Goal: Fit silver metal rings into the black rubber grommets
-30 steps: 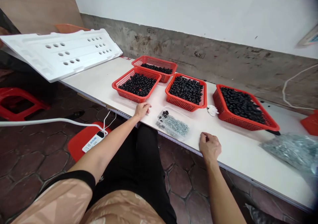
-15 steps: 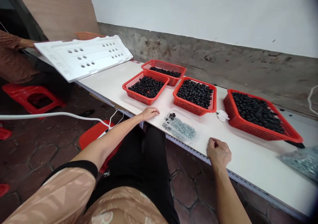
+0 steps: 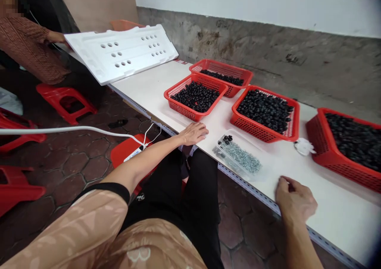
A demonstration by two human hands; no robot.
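My left hand [image 3: 194, 134] rests palm down on the white table's front edge, its fingers loosely spread and holding nothing. To its right lies a clear plastic tray [image 3: 262, 178] with small shiny metal pieces and a few black pieces. My right hand [image 3: 295, 199] rests on the table right of that tray, its fingers curled in; whether anything is inside cannot be seen. Beyond the hands stand red baskets [image 3: 190, 113] [image 3: 258, 134] full of small black parts.
Another red basket [image 3: 342, 163] stands at the right, beside a white crumpled item [image 3: 304, 146]. At the far left a person's hand [image 3: 58, 37] touches a tilted white foam board [image 3: 127, 58]. A white cable [image 3: 89, 130] crosses above red stools [image 3: 67, 102].
The view has turned left, so the table and baskets appear shifted right. More of the person at the left shows. My left hand lies flatter, with its fingers further apart.
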